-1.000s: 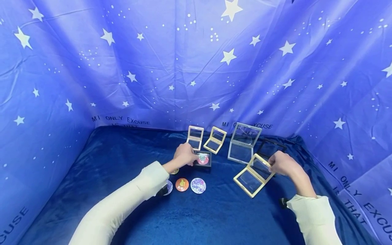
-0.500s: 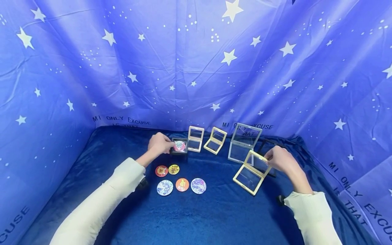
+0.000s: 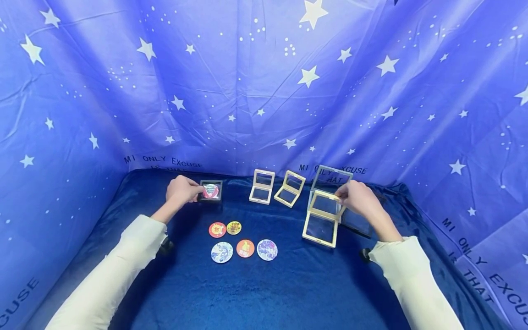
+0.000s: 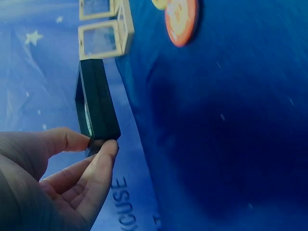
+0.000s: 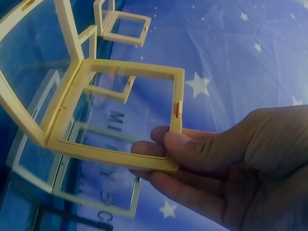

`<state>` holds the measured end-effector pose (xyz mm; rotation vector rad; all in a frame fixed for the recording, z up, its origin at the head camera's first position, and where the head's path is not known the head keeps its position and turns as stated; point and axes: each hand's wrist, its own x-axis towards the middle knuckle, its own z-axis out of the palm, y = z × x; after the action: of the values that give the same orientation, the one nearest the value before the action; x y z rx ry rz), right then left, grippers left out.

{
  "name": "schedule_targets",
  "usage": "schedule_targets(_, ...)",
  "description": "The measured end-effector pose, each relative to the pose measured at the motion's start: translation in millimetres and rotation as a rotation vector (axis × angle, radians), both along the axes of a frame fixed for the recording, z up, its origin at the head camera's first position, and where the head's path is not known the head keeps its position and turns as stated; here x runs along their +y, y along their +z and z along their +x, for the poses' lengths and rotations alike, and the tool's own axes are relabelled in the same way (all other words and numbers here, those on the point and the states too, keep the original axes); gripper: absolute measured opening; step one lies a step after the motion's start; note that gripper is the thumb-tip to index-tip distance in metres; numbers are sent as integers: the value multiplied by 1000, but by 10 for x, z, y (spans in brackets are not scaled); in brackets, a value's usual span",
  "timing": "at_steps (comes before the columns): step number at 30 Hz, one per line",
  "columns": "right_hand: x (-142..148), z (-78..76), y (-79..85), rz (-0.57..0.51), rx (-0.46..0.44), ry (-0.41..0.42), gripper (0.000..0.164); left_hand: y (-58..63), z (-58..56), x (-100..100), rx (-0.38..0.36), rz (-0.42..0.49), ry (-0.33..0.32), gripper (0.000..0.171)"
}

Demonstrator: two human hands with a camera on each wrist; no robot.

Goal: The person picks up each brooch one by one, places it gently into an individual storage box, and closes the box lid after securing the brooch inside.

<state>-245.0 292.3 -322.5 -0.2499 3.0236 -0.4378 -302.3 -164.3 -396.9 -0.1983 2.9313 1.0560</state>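
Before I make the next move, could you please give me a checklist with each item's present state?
1. Left hand holds the black case: ok, pinched at one edge.
2. Pink-red badge inside that case: ok.
3. Right hand holds the large yellow frame: ok, pinched near a corner.
4. Large yellow frame closed: not ok, its halves stand open.
5. Its clearance from the gray frame: cannot tell, they overlap in view.
6. Hands off the loose badges: ok.

The starry backdrop (image 3: 231, 91) reads "MI ONLY EXCUSE IS THAT" low down (the left wrist view catches just "XCUSE"). An orange badge (image 3: 245, 248) bears a thumbs-up; its characters, and those on the red badge (image 3: 217, 230), are too small.
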Motion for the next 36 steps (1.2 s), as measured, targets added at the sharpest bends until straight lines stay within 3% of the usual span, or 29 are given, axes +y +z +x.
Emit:
schedule_targets(16, -386, -285, -137, -1, -20, 67, 19, -100, 33, -454, -43, -52, 64, 34)
schedule_targets(25, -466, -325, -203, -25, -55, 95, 20, -143, 38, -671, -66, -37, 82, 35)
schedule_targets(36, -514, -382, -297, -39, -81, 112, 17, -212, 10, -772, -130, -77, 123, 28)
